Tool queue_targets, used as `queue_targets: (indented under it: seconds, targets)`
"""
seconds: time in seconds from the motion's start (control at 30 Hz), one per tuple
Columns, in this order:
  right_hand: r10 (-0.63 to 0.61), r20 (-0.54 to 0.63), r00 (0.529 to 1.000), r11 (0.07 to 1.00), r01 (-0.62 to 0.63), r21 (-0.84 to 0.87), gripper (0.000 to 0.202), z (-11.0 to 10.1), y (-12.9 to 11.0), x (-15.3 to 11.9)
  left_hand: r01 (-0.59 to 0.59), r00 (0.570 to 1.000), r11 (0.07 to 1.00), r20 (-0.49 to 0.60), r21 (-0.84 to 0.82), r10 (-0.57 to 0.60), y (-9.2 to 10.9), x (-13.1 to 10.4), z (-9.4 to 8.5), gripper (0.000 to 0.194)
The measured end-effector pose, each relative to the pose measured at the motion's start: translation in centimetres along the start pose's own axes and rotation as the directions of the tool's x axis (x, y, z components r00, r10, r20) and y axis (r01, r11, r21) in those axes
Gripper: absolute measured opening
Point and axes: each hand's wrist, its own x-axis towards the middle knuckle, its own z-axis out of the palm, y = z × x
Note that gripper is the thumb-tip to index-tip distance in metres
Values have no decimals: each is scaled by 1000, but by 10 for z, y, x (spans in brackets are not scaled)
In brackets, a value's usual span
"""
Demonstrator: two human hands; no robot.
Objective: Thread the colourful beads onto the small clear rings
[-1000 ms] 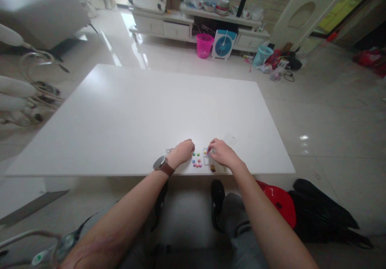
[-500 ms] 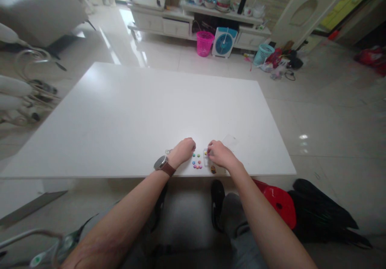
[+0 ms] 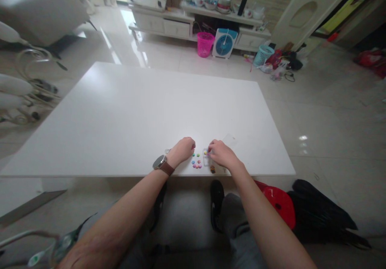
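Several small coloured beads (image 3: 197,166), some flower-like, lie near the front edge of the white table (image 3: 144,112). My left hand (image 3: 183,148), with a watch (image 3: 159,162) on its wrist, rests just left of them. Its fingers are curled together, and whatever they hold is hidden. Over a small clear plastic box (image 3: 206,162) my right hand (image 3: 220,152) has its fingers pinched at the far end, beside a yellow bead (image 3: 205,152). I cannot make out what is between those fingertips. Just right of the box lies a small brown-and-yellow piece (image 3: 212,169).
A clear flat lid or sheet (image 3: 229,139) lies beyond my right hand. Something thin and looped (image 3: 167,151) sits behind my left wrist. On the floor to the right stands a red stool (image 3: 277,204). A pink basket (image 3: 205,44) and a blue fan (image 3: 224,43) stand beyond the table.
Both hands stay in nearly the same places, with only slight finger movement. The view has shifted a little; the beads and box look unmoved.
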Motion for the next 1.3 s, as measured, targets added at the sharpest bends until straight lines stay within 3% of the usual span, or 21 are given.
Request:
queue_targets:
  seconds: [0.87,1.3]
  targets:
    - [-54,33,998,999,54,-4,23,4,0,4,-10,1000,999,-22,-33,9,4,-1,-4,27]
    - [-24,40,999,1000,24,-14,18,0,-4,1,-9,999,999,-40,-37,8,3,-4,-4,24]
